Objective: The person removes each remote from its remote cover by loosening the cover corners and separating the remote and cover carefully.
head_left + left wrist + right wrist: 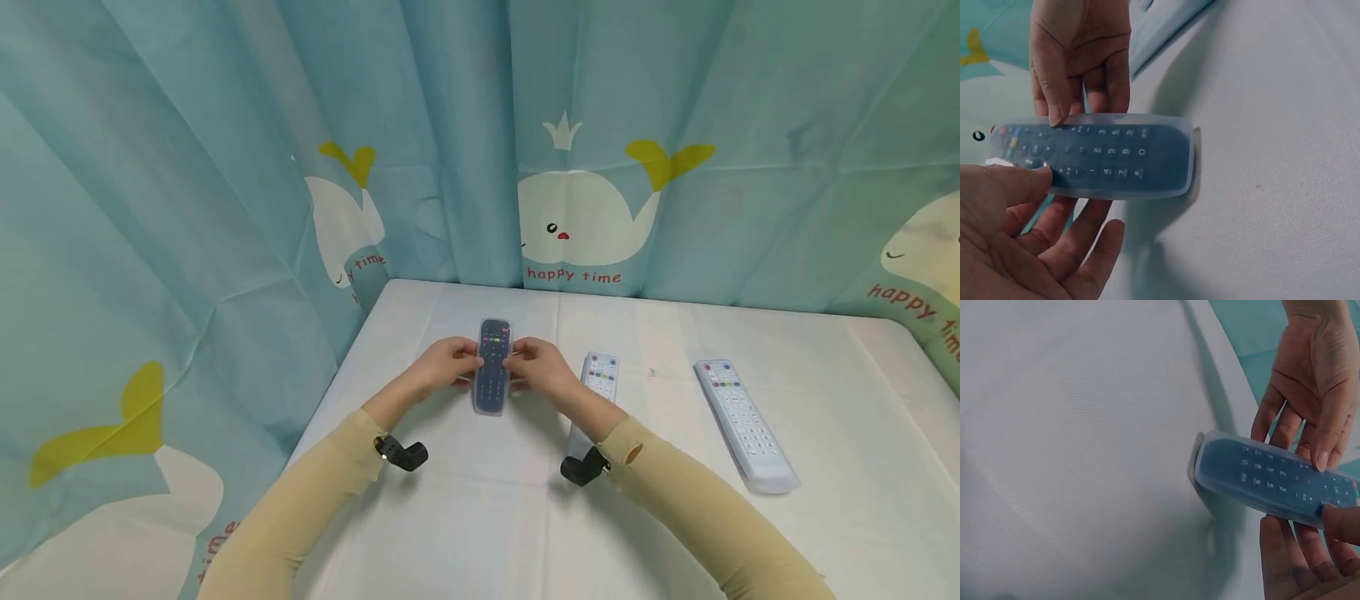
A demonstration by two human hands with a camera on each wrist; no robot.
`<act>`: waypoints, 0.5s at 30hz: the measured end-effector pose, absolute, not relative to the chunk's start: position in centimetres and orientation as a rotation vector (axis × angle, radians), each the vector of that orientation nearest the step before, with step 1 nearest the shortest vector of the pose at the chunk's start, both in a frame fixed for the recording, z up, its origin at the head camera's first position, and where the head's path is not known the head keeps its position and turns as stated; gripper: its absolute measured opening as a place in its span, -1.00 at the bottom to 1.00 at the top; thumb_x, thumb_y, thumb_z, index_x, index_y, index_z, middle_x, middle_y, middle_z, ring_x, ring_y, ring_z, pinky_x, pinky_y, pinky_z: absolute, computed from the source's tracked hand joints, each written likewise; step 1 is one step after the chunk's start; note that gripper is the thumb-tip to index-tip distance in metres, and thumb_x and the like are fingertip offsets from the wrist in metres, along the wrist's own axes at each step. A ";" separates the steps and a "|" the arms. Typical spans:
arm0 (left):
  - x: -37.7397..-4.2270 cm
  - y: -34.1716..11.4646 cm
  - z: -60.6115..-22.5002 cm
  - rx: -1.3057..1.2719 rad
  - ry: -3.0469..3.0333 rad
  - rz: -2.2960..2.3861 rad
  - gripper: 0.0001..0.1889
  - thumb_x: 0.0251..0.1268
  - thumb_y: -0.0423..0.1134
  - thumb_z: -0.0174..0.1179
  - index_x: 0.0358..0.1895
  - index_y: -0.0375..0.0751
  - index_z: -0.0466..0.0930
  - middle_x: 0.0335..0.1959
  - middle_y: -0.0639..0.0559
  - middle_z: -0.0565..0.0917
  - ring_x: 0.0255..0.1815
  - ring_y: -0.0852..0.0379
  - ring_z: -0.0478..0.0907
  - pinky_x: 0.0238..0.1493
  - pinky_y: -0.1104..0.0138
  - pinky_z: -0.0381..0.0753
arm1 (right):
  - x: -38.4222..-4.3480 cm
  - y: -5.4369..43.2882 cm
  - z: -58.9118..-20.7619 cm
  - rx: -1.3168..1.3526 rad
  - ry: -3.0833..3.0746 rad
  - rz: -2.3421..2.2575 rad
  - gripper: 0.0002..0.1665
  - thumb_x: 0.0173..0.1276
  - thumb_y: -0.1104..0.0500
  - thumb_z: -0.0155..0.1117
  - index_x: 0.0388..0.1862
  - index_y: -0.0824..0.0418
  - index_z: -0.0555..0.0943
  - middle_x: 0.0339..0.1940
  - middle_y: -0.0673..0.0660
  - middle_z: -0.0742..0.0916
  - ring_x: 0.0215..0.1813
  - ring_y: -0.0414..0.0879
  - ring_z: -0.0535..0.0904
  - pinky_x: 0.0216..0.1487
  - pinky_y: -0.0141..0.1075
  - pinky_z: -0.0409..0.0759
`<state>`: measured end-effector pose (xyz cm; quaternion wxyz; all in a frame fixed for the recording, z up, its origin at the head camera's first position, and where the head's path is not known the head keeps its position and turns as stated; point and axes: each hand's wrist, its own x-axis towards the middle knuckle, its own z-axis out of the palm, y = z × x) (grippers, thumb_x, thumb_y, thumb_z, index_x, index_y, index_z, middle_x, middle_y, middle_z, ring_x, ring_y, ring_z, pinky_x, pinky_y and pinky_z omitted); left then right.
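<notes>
A dark blue remote control (492, 367) in a clear sleeve is held between both hands, its keypad facing up toward the head camera. My left hand (447, 364) pinches its left edge, thumb on the front and fingers behind. On the opposite edge my right hand (542, 367) grips it the same way. In the left wrist view the sleeved remote (1116, 156) has its number-key end close over the white cloth. The right wrist view shows the same remote (1272, 478) with a thumb at each long side.
A white remote (600, 375) lies partly hidden under my right forearm. Another white remote (738, 417) in a clear sleeve lies farther right on the white-covered table (480, 517). Blue whale-print curtains (465, 150) stand behind and to the left.
</notes>
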<state>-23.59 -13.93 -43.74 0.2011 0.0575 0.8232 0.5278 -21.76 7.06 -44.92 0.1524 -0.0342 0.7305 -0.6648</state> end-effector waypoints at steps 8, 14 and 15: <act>-23.7 -14.0 -43.4 0.211 2.357 1.508 -0.68 0.50 -0.33 0.21 0.18 -0.44 0.58 0.05 -0.22 0.71 0.04 -0.08 0.70 0.03 0.12 0.69 | -22.1 7.3 -44.5 -0.113 2.141 -1.885 -0.69 0.51 0.34 0.20 0.16 0.46 0.53 -0.02 0.30 0.70 0.04 0.14 0.68 0.08 -0.02 0.69; -23.9 -13.9 -43.5 0.196 2.372 1.555 -0.69 0.49 -0.31 0.23 0.18 -0.39 0.62 0.07 -0.17 0.70 0.08 -0.03 0.66 0.08 0.14 0.67 | -22.5 7.5 -44.1 -0.100 2.179 -1.870 -0.70 0.50 0.33 0.23 0.14 0.42 0.56 -0.03 0.26 0.69 0.03 0.07 0.66 0.06 -0.09 0.70; -24.0 -13.9 -43.5 0.194 2.374 1.563 -0.69 0.49 -0.30 0.23 0.17 -0.38 0.63 0.07 -0.16 0.69 0.08 -0.03 0.66 0.08 0.14 0.67 | -22.5 7.5 -44.0 -0.099 2.183 -1.872 -0.70 0.50 0.33 0.24 0.14 0.42 0.56 -0.04 0.26 0.69 0.02 0.06 0.65 0.06 -0.09 0.70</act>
